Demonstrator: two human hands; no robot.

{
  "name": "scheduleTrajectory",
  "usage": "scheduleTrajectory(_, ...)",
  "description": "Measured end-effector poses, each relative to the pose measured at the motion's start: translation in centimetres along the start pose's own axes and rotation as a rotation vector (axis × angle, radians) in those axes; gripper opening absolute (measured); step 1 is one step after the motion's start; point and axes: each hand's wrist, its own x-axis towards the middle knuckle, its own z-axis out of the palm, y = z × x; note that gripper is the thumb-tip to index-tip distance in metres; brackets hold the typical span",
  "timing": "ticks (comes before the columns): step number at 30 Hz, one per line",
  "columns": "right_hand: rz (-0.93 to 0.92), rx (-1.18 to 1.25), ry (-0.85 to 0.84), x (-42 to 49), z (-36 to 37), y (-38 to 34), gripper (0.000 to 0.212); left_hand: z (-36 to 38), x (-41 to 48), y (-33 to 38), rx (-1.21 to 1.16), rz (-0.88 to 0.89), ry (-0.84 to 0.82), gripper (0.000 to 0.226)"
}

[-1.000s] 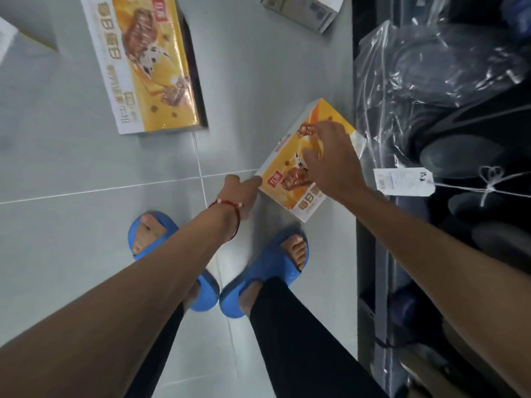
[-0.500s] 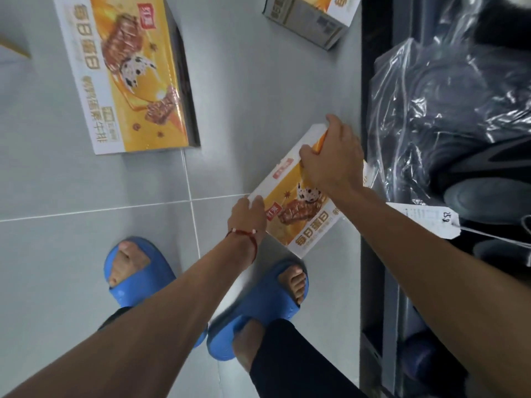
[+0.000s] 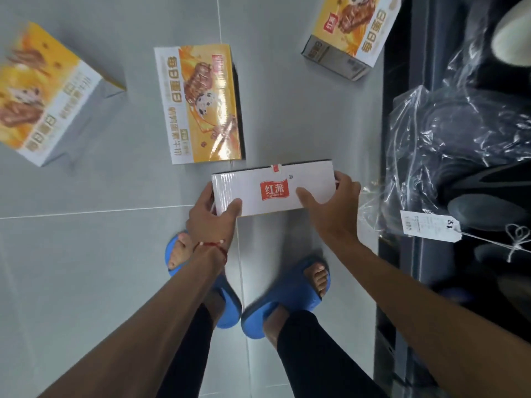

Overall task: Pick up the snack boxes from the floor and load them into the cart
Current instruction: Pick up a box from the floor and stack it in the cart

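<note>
I hold a snack box (image 3: pixel 273 191) above the grey tiled floor, its white side with a red logo turned up toward me. My left hand (image 3: pixel 211 216) grips its left end, thumb on the white face. My right hand (image 3: pixel 333 211) grips the right end, thumb on the face and fingers curled round the edge. Three more yellow and white snack boxes lie on the floor: one just beyond the held box (image 3: pixel 198 104), one at the far left (image 3: pixel 48 93), one at the top right (image 3: pixel 353 33). The cart is not in view.
A dark shelf (image 3: pixel 399 254) runs along the right side, holding dark shoes in clear plastic bags (image 3: pixel 459 133) and a white price tag (image 3: pixel 429 225) on a string. My feet in blue slippers (image 3: pixel 287 294) stand below the held box.
The box has come up off the floor and turned so its white side faces me. Both hands now grip its ends. The view shifted, bringing more floor boxes into sight.
</note>
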Motion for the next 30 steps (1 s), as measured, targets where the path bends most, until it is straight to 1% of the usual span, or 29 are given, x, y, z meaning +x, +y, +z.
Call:
scheduleTrajectory(2, 0.019, 0.037, -0.012, -0.6, 1.6, 0.5, 0.072, -1.2, 1.0, -0.8, 0.018, 0.008, -0.023, 0.057)
scheduleTrajectory(6, 0.078, 0.082, -0.01, -0.7, 3.8, 2.2, 0.054, -1.7, 2.0, -2.9, 0.061, 0.007, -0.037, 0.061)
scheduleTrajectory(8, 0.108, 0.131, -0.023, -0.4, 4.3, 3.2, 0.044, -1.7, 2.8, -3.8, 0.089, 0.027, -0.093, 0.068)
scheduleTrajectory(9, 0.109, 0.172, -0.043, -0.2, 4.5, 3.5, 0.043, -1.6, 3.3, -4.0, 0.088, 0.033, -0.142, 0.075)
scheduleTrajectory(11, 0.121, 0.278, -0.081, 0.1, 5.0, 3.9, 0.057, -1.1, 4.2, -4.0, 0.049, 0.0, -0.206, 0.084)
scheduleTrajectory(12, 0.136, 0.311, -0.09, 0.2, 5.2, 4.0, 0.063, -0.8, 4.6, -3.9, 0.033, -0.016, -0.206, 0.082)
scheduleTrajectory(15, 0.159, 0.344, -0.094, -0.1, 5.4, 3.3, 0.063, -0.8, 5.1, -3.7, 0.004, -0.034, -0.173, 0.067)
scheduleTrajectory(18, 0.157, 0.315, -0.107, -1.4, 4.5, 1.7, 0.061, -2.5, 4.1, -3.0, -0.029, -0.066, -0.171, 0.069)
scheduleTrajectory(21, 0.145, 0.311, -0.151, -4.5, 2.5, -0.9, 0.062, -5.6, 1.8, -1.9, -0.096, -0.115, -0.173, 0.075)
scheduleTrajectory(23, 0.131, 0.296, -0.162, -7.6, 0.7, -3.3, 0.063, -8.1, -0.9, 0.0, -0.113, -0.123, -0.167, 0.07)
scheduleTrajectory(30, 0.09, 0.376, -0.169, -19.6, -6.6, -12.3, 0.075, -18.5, -11.6, 6.4, -0.099, -0.036, -0.121, 0.063)
